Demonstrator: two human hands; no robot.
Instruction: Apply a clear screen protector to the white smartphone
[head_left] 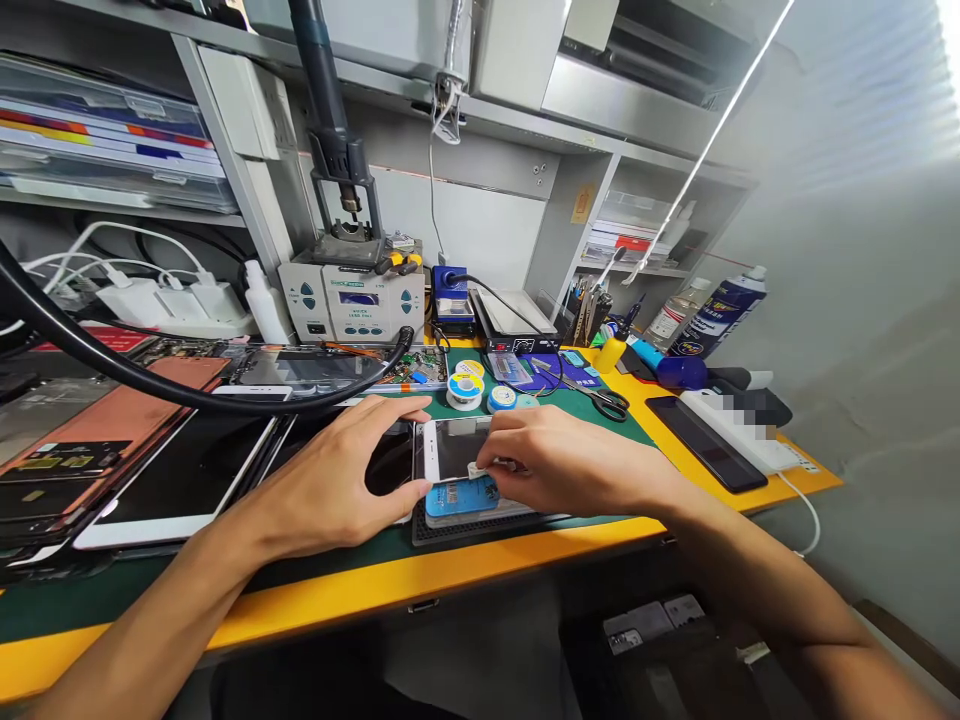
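A white phone (pixel 452 447) lies screen-up on a dark holder plate (pixel 480 522) on the green mat, with a blue-labelled part (pixel 459 497) just in front of it. My left hand (pixel 341 478) curls round the phone's left end, thumb and fingers apart on its edges. My right hand (pixel 559 462) rests over the phone's right side, thumb and forefinger pinched on a small white piece (pixel 475 469) at the phone's near edge.
White tablets (pixel 176 480) and copper-coloured panels (pixel 112 420) lie at the left. A thick black hose (pixel 187 395) crosses above them. A hot-air station (pixel 352 298), solder spools (pixel 465 388), scissors (pixel 600 397), a black phone (pixel 705 442) and spray cans (pixel 720 312) stand behind and right.
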